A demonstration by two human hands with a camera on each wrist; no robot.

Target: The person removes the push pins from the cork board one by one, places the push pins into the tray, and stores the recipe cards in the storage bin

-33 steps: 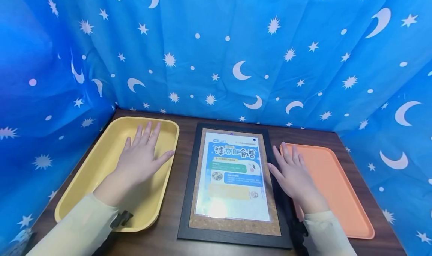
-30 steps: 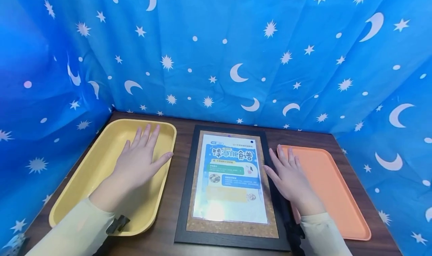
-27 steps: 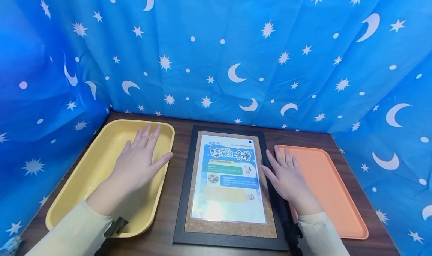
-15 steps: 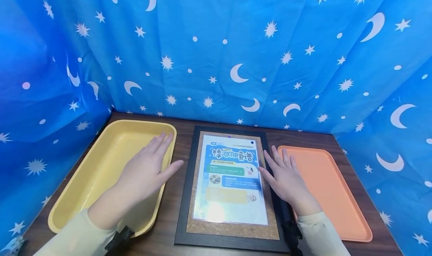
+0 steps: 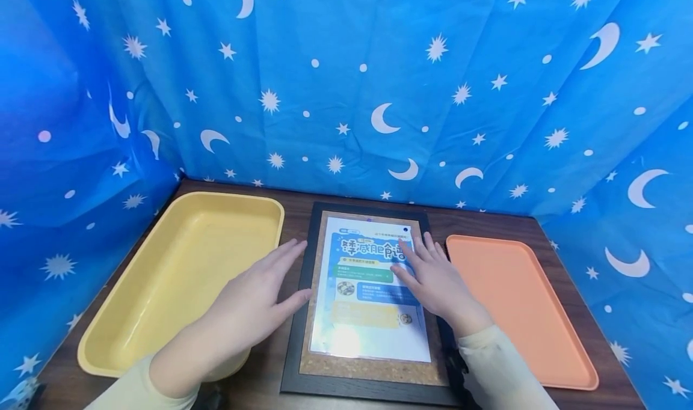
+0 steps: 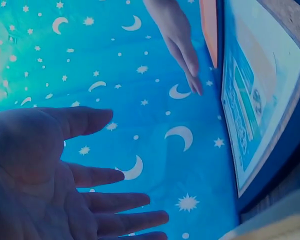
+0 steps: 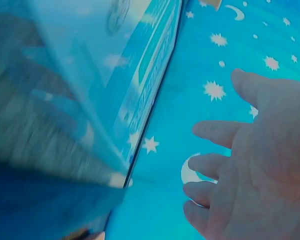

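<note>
A black-framed cork board (image 5: pixel 373 371) lies on the table, with a printed sheet (image 5: pixel 373 344) in blue, green and yellow on it. In the head view my left hand (image 5: pixel 246 311) is over the right side of the yellow tray, its fingertips near the frame's left edge. My right hand (image 5: pixel 441 287) hovers over the right part of the sheet, with its shadow falling on the print. Both wrist views show the left hand (image 6: pixel 55 185) and the right hand (image 7: pixel 260 160) with straight, spread fingers, holding nothing.
A deep yellow tray (image 5: pixel 181 196) stands at the left of the brown wooden table (image 5: pixel 295 208). On the right lies a flat orange tray (image 5: pixel 520 302). Blue curtains (image 5: pixel 346 85) with white moons and stars rise behind and at both sides.
My left hand has moved right and towards me, from over the yellow tray to beside the frame. My right hand has shifted left from the frame's edge onto the sheet's right part.
</note>
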